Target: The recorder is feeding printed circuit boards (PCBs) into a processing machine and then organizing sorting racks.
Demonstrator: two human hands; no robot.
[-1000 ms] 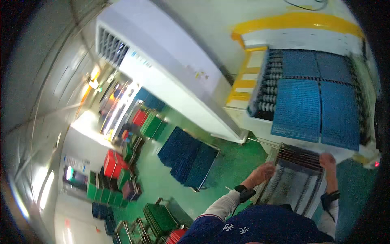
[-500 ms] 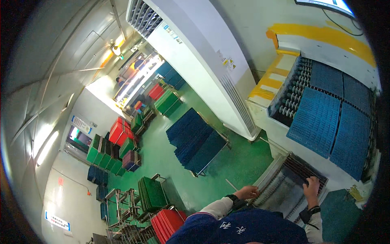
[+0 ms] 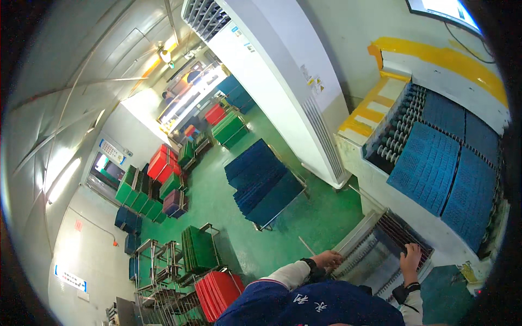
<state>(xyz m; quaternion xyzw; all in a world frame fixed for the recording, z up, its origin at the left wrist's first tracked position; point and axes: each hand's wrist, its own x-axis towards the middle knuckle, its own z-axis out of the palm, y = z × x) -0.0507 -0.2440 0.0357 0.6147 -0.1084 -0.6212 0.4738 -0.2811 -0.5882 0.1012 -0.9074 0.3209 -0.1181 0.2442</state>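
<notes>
Before me at the lower right is a metal rack (image 3: 363, 267) with slotted, comb-like sides and a grey, see-through-looking middle. My left hand (image 3: 328, 259) is at its left edge, with fingers curled in; what lies between them is too small to make out. Across the rack, my right hand (image 3: 411, 257) touches the dark slotted side, its fingers bent and its thumb apart from them. Beyond my right hand, blue panels (image 3: 424, 163) lie flat in pairs on the rollers (image 3: 392, 142) of a white conveyor machine.
A tall white air conditioner (image 3: 288, 87) stands ahead. On the green floor stands a rack of dark blue panels (image 3: 263, 185). Green panels (image 3: 199, 249) and red panels (image 3: 218, 293) stand in racks at the left. A distant person (image 3: 168, 96) is by a lit bench.
The view has shifted slightly. My right hand has stayed at the rack's slotted side, its fingers slightly moved. My left hand remains at the left edge, fingers a little more curled.
</notes>
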